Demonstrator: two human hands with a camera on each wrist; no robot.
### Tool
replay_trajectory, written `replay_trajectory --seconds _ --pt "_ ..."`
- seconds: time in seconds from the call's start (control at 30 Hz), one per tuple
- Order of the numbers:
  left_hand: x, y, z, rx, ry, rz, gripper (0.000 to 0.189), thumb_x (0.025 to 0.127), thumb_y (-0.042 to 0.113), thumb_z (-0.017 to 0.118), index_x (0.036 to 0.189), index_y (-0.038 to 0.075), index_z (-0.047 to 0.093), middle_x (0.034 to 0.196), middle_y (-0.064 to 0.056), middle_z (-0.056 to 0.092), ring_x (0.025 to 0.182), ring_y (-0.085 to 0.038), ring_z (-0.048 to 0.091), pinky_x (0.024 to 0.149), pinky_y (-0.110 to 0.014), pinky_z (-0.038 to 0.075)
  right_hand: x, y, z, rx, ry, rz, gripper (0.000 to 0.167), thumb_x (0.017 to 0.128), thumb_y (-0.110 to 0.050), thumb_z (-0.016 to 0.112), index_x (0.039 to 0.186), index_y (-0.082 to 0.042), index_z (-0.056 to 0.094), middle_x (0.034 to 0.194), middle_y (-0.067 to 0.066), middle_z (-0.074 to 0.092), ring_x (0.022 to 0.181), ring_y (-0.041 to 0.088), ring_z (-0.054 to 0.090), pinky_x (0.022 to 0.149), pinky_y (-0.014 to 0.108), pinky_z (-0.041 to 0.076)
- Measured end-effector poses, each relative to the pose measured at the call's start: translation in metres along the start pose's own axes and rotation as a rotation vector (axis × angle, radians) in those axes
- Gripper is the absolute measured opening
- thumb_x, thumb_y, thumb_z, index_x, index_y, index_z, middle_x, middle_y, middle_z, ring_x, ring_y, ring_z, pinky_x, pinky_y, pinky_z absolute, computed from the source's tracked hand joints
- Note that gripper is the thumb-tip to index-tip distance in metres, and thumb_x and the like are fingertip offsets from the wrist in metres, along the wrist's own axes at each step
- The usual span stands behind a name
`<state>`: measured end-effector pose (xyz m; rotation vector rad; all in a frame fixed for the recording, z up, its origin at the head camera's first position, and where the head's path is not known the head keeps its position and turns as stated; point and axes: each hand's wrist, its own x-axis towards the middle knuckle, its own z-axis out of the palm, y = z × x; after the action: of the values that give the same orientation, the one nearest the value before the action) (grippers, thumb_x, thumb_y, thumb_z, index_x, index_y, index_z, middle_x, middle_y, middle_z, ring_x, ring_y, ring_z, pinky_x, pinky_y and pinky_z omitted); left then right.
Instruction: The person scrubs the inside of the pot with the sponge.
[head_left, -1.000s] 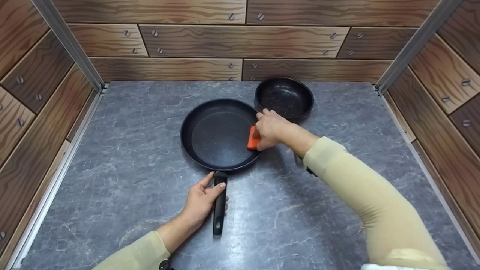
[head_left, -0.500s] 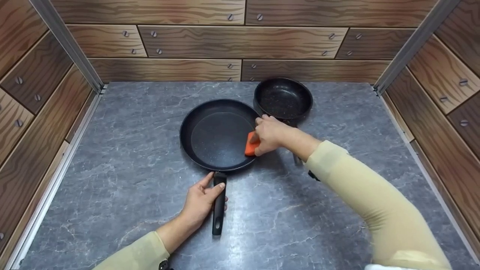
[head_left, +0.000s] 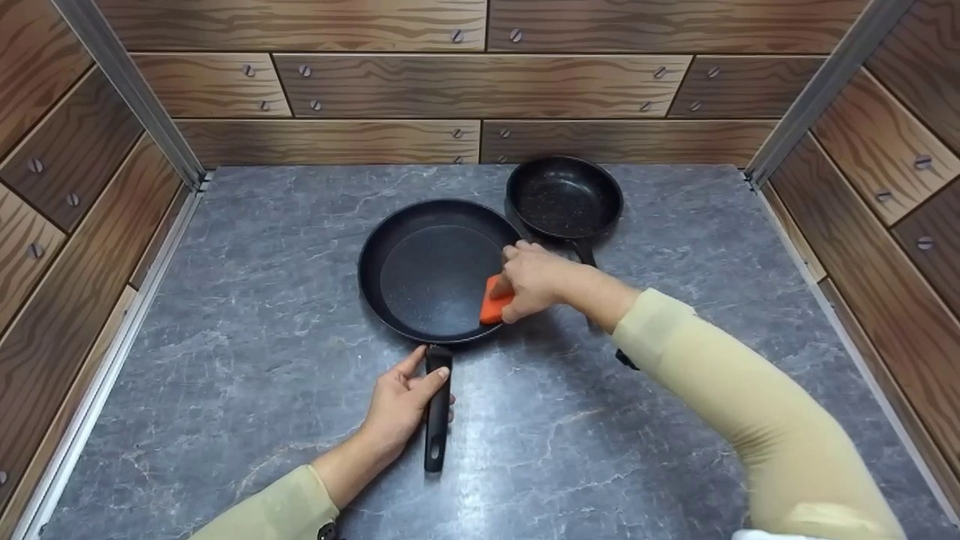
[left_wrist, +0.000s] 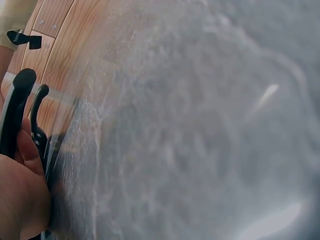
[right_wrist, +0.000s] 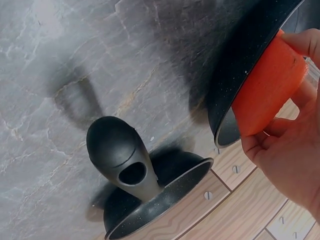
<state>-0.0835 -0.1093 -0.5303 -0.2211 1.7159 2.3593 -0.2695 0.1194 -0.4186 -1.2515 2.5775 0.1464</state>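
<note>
A large black frying pan (head_left: 442, 277) sits mid-table, its handle pointing toward me. My left hand (head_left: 397, 405) grips that handle (head_left: 437, 420), thumb on top; the left wrist view shows the handle (left_wrist: 17, 107) beside the palm. Inside the pan's right front wall, my right hand (head_left: 536, 277) holds an orange sponge (head_left: 493, 301) against the rim. The right wrist view shows the sponge (right_wrist: 272, 85) pinched between thumb and fingers, touching the pan's edge. Part of the sponge is hidden by the fingers in the head view.
A smaller black frying pan (head_left: 564, 199) stands behind and to the right, its handle partly under my right forearm. Wood-patterned walls (head_left: 480, 86) enclose the grey marbled table (head_left: 247, 300) at the back and sides.
My right hand has slid the sponge along the pan's right wall toward me and slightly left. The left hand keeps its grip on the handle, and the pan stays in place.
</note>
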Motion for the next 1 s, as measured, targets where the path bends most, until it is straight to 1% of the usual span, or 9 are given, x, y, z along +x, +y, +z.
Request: replay_trajectory --seconds 0.2,0.47,0.67,0.87,1.0 --pt "0.000 0.000 0.000 -0.001 0.000 0.000 0.083 0.102 0.012 0.072 0.165 -0.007 0.021 0.074 -0.015 0.073 0.054 -0.022 0.071 0.057 -0.036 0.063 -0.003 -0.003 0.002 0.101 -0.002 -0.003 0.049 0.081 -0.043 0.079 0.126 -0.025 0.081 0.113 0.014 0.062 0.104 0.034 0.051 0.093 0.047 0.045" --pt "0.000 0.000 0.001 0.010 0.012 -0.008 0.084 0.102 0.012 0.072 0.165 -0.007 0.021 0.073 -0.014 0.074 0.053 -0.022 0.070 0.055 -0.036 0.063 -0.003 -0.009 0.006 0.216 0.011 -0.028 0.051 0.082 -0.039 0.078 0.131 -0.024 0.079 0.122 0.018 0.061 0.108 0.035 0.053 0.090 0.045 0.048" --pt "0.000 0.000 0.000 0.025 0.004 -0.007 0.084 0.102 0.012 0.071 0.166 -0.007 0.020 0.074 -0.014 0.073 0.054 -0.021 0.070 0.056 -0.035 0.063 -0.002 -0.014 0.012 0.315 0.037 -0.047 0.052 0.082 -0.034 0.078 0.133 -0.022 0.078 0.124 0.018 0.061 0.109 0.034 0.052 0.093 0.044 0.046" --pt "0.000 0.001 0.000 0.011 -0.006 -0.016 0.084 0.102 0.012 0.072 0.166 -0.006 0.019 0.074 -0.014 0.073 0.054 -0.020 0.070 0.056 -0.035 0.063 0.003 -0.021 0.020 0.382 0.053 -0.051 0.051 0.085 -0.034 0.078 0.135 -0.025 0.076 0.131 0.019 0.057 0.115 0.035 0.050 0.098 0.045 0.047" --pt "0.000 0.002 0.000 0.011 -0.017 -0.018 0.085 0.102 0.013 0.071 0.166 -0.005 0.019 0.073 -0.014 0.072 0.054 -0.020 0.069 0.056 -0.035 0.062 0.008 -0.026 0.027 0.414 0.090 -0.071 0.051 0.085 -0.033 0.078 0.135 -0.025 0.076 0.130 0.019 0.057 0.116 0.034 0.051 0.099 0.045 0.048"
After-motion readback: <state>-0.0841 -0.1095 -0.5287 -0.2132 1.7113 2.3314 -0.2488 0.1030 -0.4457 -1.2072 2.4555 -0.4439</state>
